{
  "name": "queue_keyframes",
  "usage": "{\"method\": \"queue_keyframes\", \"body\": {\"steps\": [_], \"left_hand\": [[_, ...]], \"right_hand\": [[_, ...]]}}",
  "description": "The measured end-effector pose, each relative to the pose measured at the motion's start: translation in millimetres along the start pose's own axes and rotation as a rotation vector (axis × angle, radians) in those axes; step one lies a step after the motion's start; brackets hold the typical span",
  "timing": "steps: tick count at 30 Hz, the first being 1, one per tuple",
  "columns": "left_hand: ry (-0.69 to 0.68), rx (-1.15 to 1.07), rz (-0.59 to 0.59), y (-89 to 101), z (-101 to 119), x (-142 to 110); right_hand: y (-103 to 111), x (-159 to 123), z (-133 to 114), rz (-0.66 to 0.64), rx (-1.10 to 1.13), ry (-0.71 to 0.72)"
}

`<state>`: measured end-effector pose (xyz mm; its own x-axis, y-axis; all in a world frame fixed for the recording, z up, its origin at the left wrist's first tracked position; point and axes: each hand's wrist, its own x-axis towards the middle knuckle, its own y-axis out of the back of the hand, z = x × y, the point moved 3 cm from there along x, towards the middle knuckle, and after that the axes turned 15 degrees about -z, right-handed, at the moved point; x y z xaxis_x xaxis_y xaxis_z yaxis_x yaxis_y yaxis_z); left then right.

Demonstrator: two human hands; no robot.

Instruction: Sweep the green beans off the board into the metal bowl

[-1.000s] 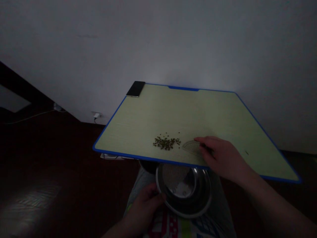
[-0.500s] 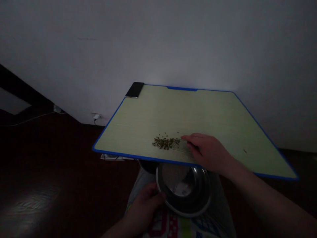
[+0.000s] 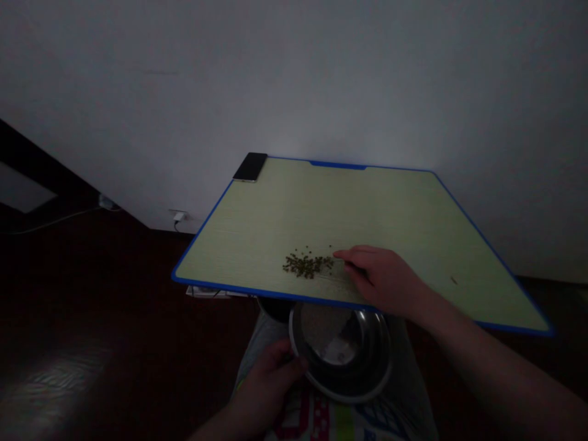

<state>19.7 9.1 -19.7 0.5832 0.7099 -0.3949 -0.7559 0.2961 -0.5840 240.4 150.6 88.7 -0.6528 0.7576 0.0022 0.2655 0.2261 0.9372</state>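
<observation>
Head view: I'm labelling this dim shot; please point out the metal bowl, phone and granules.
Metal bowl (image 3: 366, 369), head view: inner wall.
Phone (image 3: 250, 167), head view: dark upper face.
Granules (image 3: 305, 266), head view: middle of cluster.

On the pale, blue-edged table (image 3: 381, 208), the right hand (image 3: 383, 278) is just beside scattered small dark grains (image 3: 305, 266); whether its grip holds anything is unclear. Below the near edge, the left hand (image 3: 266, 386) has its grip on a metal bowl (image 3: 349, 387). A dark phone (image 3: 250, 167) lies at the far left corner

Dark grains (image 3: 305, 266) lie scattered near a metal bowl (image 3: 370, 366).
</observation>
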Motion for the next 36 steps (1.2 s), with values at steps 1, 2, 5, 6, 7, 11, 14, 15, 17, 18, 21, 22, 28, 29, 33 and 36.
{"method": "queue_keyframes", "body": {"steps": [1, 2, 5, 6, 7, 11, 14, 15, 17, 18, 21, 22, 28, 29, 33, 36], "left_hand": [[0.002, -0.033, 0.001, -0.9, 0.4, 0.3], [0.003, -0.068, -0.002, -1.9, 0.9, 0.7], [-0.010, -0.116, -0.024, -4.0, 2.5, 2.2], [-0.012, -0.110, -0.029, -3.8, 2.6, 2.5], [-0.013, -0.090, -0.026, -3.0, 2.5, 2.8], [-0.007, -0.038, 0.006, 1.3, -0.5, 3.0], [-0.014, -0.045, 0.005, 2.3, -2.2, 2.4], [-0.003, -0.031, 0.022, 2.9, -2.7, 1.9], [0.004, -0.019, 0.044, 3.4, -2.8, 1.1], [0.003, -0.020, 0.040, 3.1, -2.5, 1.0], [-0.007, -0.049, -0.013, 0.0, -0.6, 1.4], [-0.010, -0.064, -0.028, -1.0, 0.0, 1.6], [-0.001, -0.070, 0.011, 2.5, -2.2, 1.5], [-0.001, -0.066, 0.019, 3.5, -3.2, 1.5], [-0.014, -0.073, 0.009, 4.5, -4.5, 1.2], [-0.017, -0.063, 0.000, 4.9, -4.5, 0.6]], "right_hand": [[0.2, -1.6, 0.7, -0.002, 0.005, 0.002], [0.4, -3.3, 1.6, -0.005, 0.009, 0.001], [0.3, -8.0, 5.0, -0.015, 0.013, -0.010], [0.1, -8.8, 6.0, -0.016, 0.015, -0.010], [-0.3, -9.0, 7.0, -0.016, 0.015, -0.010], [-2.7, -4.2, 9.2, -0.009, 0.013, -0.018], [-4.0, 2.1, 8.2, -0.003, 0.020, -0.013], [-4.1, 3.8, 7.4, -0.001, 0.020, -0.009], [-3.8, 6.1, 5.6, -0.003, 0.019, 0.000], [-3.5, 6.6, 4.6, -0.008, 0.019, 0.007], [-2.4, 5.1, 2.8, -0.034, 0.017, 0.027], [-1.9, 4.1, 2.6, -0.040, 0.019, 0.035], [-1.4, 3.9, 4.1, -0.021, 0.026, 0.040], [-1.6, 5.2, 3.9, -0.018, 0.022, 0.035], [-1.9, 8.0, 1.7, -0.036, 0.025, 0.031], [-1.3, 4.4, 2.1, -0.047, 0.025, 0.046]]}}
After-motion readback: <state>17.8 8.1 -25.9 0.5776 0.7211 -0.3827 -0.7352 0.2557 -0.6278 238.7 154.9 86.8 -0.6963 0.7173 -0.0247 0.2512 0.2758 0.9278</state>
